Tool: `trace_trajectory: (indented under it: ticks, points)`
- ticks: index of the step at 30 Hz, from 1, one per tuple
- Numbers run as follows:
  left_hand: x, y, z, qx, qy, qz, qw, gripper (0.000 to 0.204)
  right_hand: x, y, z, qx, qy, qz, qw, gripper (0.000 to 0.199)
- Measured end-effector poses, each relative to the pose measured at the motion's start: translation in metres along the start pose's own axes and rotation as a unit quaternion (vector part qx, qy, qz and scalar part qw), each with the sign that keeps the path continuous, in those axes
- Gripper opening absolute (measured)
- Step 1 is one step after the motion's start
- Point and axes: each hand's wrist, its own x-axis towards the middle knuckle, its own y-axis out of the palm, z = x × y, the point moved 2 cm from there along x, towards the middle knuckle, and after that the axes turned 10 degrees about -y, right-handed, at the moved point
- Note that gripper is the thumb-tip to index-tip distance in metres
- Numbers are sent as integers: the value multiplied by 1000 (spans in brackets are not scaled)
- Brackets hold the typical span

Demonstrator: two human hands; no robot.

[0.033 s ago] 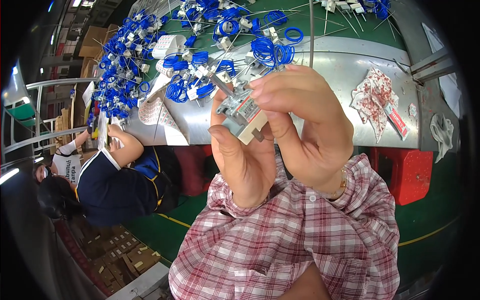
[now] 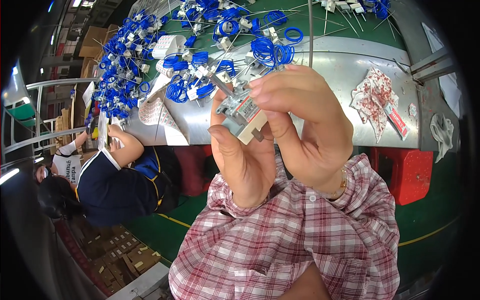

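In front of my chest, above the bench's near edge, both hands hold a small capillary thermostat [image 2: 252, 131]. It has a cream base, a grey metal top and a thin shaft pointing up and to the left. A label with a red band [image 2: 247, 108] lies on its side. My left hand [image 2: 242, 172] closes round it from below, thumb on the base and fingers mostly hidden behind. My right hand [image 2: 320, 120] is closed too, with thumb and fingertips pinching at the label's right end. Similar thermostats with blue coils [image 2: 270, 52] lie just beyond.
Curled label sheets [image 2: 159, 116] rest on the metal bench [image 2: 200, 122], left of my hands. A red-stained cloth [image 2: 372, 97] and a tube [image 2: 396, 122] lie to the right. A red stool [image 2: 411, 175] stands below the bench. A co-worker [image 2: 117, 185] sits at the left.
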Motion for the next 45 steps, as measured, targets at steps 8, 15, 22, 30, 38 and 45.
trace_trajectory:
  ticks: [8,15,22,30,38,45]
  points:
    - [0,-1,2,-9,-8,1,1000,67,3,-4,-5,3,-9,24,1000,15]
    - [1,-1,2,-16,-9,3,1000,66,3,-5,-7,29,-2,18,999,13]
    - [-1,0,3,-3,-8,8,1000,67,1,-6,-8,51,41,25,998,14]
    - [-2,1,3,27,-12,-34,999,66,-1,-6,-9,75,61,34,995,14]
    - [0,1,2,-17,1,3,1000,68,-2,-3,-5,87,53,4,995,21]
    - [-1,2,2,34,-4,-16,999,70,-2,-2,-4,93,87,-7,992,23]
